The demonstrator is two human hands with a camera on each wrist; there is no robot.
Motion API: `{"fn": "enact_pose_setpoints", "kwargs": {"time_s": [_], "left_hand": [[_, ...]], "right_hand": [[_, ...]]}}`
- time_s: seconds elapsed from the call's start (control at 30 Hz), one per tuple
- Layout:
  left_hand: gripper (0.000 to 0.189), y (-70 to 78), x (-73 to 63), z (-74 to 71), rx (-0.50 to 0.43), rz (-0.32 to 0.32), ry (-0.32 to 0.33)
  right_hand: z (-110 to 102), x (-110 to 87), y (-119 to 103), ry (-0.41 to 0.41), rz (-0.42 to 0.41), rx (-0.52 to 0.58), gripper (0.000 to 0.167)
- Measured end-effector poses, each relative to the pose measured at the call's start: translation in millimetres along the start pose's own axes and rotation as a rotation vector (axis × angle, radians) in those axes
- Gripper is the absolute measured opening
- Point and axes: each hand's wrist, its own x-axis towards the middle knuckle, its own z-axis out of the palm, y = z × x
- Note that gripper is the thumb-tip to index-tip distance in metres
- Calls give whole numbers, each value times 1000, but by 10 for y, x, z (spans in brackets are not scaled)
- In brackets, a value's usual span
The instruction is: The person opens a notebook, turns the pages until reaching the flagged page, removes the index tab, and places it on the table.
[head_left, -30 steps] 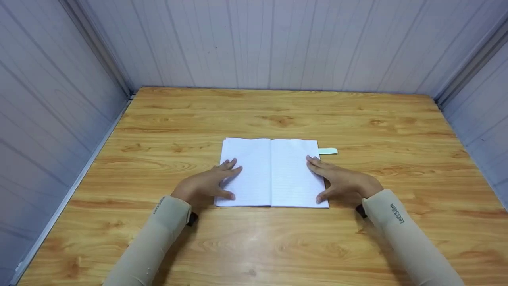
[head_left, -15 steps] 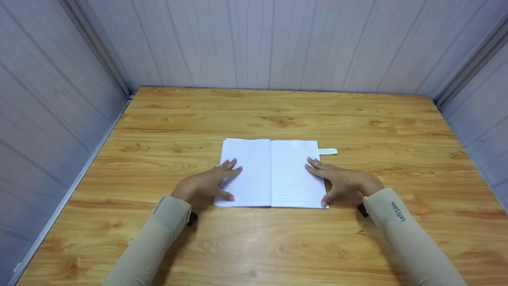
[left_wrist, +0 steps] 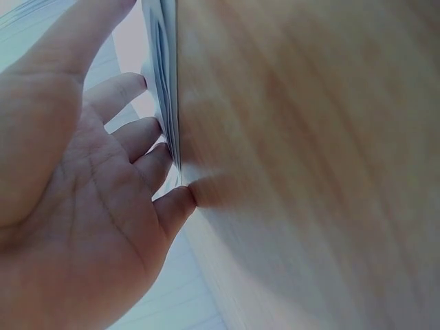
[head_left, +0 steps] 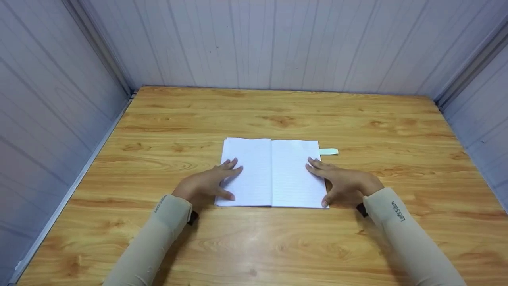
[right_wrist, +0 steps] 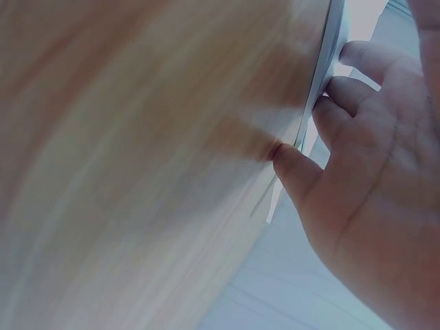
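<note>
An open notebook [head_left: 256, 178] with lined white pages lies flat at the middle of the wooden table. My left hand [head_left: 208, 182] rests its spread fingers on the left page, thumb near the lower left corner. On the right page rest the fingertips of my right hand [head_left: 343, 180], with the thumb at the lower right corner. A pale green strip [head_left: 328, 151] sticks out past the right edge, above that hand. In the left wrist view the page edges [left_wrist: 165, 82] show beside the fingers; the little finger touches the table. The right wrist view shows the notebook's thin edge [right_wrist: 320, 75] likewise.
The wooden table [head_left: 254, 246] extends around the notebook on all sides. A pale panelled wall [head_left: 254, 43] rises behind it, with side walls at left [head_left: 51, 119] and right [head_left: 484, 131].
The right thumb has moved down and slightly right to the page's lower corner, and the right fingers have shifted slightly. The left hand and the notebook stay in place.
</note>
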Motion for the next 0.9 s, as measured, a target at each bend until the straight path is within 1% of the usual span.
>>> {"fn": "enact_pose_setpoints", "kwargs": {"time_s": [0.33,0.6,0.73,0.8,0.9], "left_hand": [[90,-2,1,8,-8,-20,3],[90,14,-15,-4,-2,44,-3],[90,11,-13,-2,0,39,-7],[90,9,-9,0,1,24,-8],[89,4,-6,13,-4,21,0]], "right_hand": [[-1,8,19,-5,-34,-5,117],[-11,8,-8,-3,-37,-24,118],[-7,6,-11,-5,-26,-23,118],[-3,5,-6,-4,-25,-21,118],[4,2,2,-2,-17,-15,118]]}}
